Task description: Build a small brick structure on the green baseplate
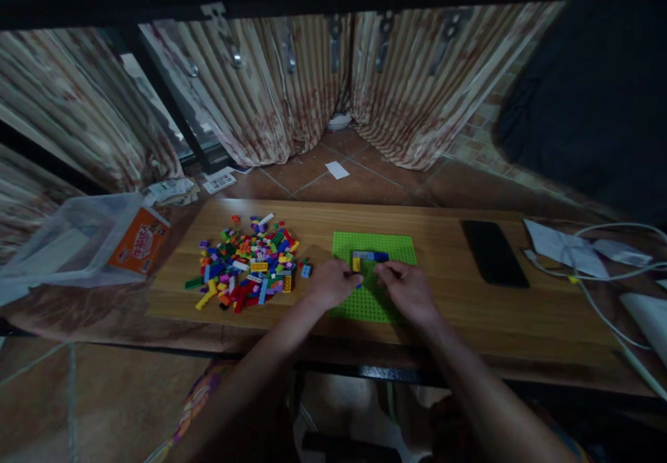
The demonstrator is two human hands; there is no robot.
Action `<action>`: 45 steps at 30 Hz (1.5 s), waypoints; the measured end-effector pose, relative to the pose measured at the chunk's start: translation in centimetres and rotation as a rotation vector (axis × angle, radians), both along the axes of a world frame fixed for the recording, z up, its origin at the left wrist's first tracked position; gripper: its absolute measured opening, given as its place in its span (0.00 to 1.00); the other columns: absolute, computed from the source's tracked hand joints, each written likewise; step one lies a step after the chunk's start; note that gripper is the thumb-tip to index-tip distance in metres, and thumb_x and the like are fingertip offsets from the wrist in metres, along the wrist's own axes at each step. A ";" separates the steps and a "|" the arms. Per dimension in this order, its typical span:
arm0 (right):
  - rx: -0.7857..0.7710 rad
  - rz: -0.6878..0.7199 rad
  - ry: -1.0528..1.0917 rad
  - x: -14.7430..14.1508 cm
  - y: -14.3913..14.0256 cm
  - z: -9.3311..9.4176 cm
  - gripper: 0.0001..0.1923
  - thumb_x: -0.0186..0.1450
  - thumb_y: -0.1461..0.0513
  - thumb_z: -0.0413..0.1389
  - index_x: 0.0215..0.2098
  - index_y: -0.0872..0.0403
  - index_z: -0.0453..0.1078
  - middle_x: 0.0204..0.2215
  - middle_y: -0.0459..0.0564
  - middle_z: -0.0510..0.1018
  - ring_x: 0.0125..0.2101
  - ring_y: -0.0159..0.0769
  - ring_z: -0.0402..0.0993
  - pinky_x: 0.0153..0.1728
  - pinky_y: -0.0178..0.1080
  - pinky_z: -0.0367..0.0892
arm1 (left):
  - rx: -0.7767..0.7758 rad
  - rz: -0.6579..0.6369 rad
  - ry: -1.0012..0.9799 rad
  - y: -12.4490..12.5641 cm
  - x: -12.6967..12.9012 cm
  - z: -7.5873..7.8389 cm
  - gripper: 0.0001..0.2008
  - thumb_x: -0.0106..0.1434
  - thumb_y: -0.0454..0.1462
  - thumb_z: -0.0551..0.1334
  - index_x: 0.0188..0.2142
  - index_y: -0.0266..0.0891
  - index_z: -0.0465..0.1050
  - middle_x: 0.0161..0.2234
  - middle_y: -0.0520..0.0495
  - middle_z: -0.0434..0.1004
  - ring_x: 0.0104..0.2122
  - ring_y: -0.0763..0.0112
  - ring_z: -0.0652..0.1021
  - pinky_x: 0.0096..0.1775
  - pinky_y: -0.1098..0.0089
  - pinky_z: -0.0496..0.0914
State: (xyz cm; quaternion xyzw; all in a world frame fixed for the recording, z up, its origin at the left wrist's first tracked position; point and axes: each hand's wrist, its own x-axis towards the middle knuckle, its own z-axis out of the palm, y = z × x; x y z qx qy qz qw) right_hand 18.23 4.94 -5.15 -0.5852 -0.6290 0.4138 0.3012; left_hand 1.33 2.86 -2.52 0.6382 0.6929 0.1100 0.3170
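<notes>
A bright green studded baseplate lies on the wooden board. On it, a row of light blue bricks runs into a dark blue brick. A yellow brick extends toward me from the row's left end. My left hand is closed over the plate's left side, its fingertips by the yellow brick and a bit of blue. My right hand is pinched just below the dark blue brick. What either hand's fingers hold, if anything, is hidden or too small to make out.
A heap of mixed toy bricks spreads over the board's left part, with a blue brick near my left hand. A clear plastic box stands at the far left. A black phone and white cables lie to the right.
</notes>
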 end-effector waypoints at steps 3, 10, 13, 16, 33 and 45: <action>-0.004 0.022 -0.009 0.0 -0.2 -0.2 0.19 0.60 0.49 0.52 0.25 0.54 0.73 0.19 0.47 0.74 0.18 0.32 0.66 0.21 0.35 0.58 | -0.012 0.029 0.015 0.0 0.2 -0.3 0.12 0.59 0.43 0.61 0.31 0.37 0.78 0.26 0.47 0.78 0.29 0.68 0.76 0.32 0.71 0.67; -0.041 0.063 0.015 -0.9 -1.3 0.5 0.19 0.59 0.48 0.54 0.27 0.55 0.74 0.19 0.46 0.74 0.18 0.32 0.65 0.21 0.34 0.58 | 0.010 0.092 0.015 -0.4 0.6 -0.8 0.11 0.58 0.44 0.63 0.33 0.39 0.79 0.31 0.47 0.80 0.33 0.68 0.78 0.37 0.71 0.70; -0.065 0.038 0.033 -1.1 -1.6 0.8 0.19 0.58 0.47 0.56 0.27 0.55 0.74 0.19 0.46 0.74 0.18 0.32 0.65 0.20 0.34 0.57 | 0.018 0.088 0.028 -0.7 0.7 -0.9 0.12 0.59 0.44 0.62 0.34 0.39 0.78 0.34 0.45 0.81 0.35 0.66 0.79 0.38 0.70 0.71; -0.082 0.022 0.057 -1.4 -1.9 0.7 0.20 0.57 0.46 0.56 0.28 0.55 0.74 0.19 0.46 0.73 0.17 0.31 0.64 0.19 0.33 0.57 | 0.048 0.063 0.033 -1.0 0.7 -0.9 0.13 0.61 0.44 0.60 0.35 0.38 0.78 0.35 0.41 0.81 0.37 0.62 0.79 0.39 0.68 0.72; 0.154 0.130 -0.104 -1.8 -2.7 1.0 0.21 0.62 0.46 0.53 0.35 0.53 0.76 0.28 0.49 0.81 0.29 0.40 0.76 0.29 0.36 0.68 | 0.204 0.021 0.015 -2.3 0.5 -1.1 0.14 0.63 0.42 0.54 0.37 0.38 0.76 0.34 0.40 0.80 0.38 0.60 0.80 0.39 0.65 0.74; 0.236 0.153 -0.149 -1.2 -3.2 0.3 0.20 0.62 0.45 0.53 0.37 0.50 0.77 0.32 0.48 0.83 0.32 0.41 0.79 0.35 0.36 0.72 | 0.343 0.604 0.134 -3.4 -15.9 4.6 0.13 0.57 0.32 0.57 0.40 0.36 0.76 0.37 0.45 0.80 0.35 0.70 0.77 0.37 0.74 0.68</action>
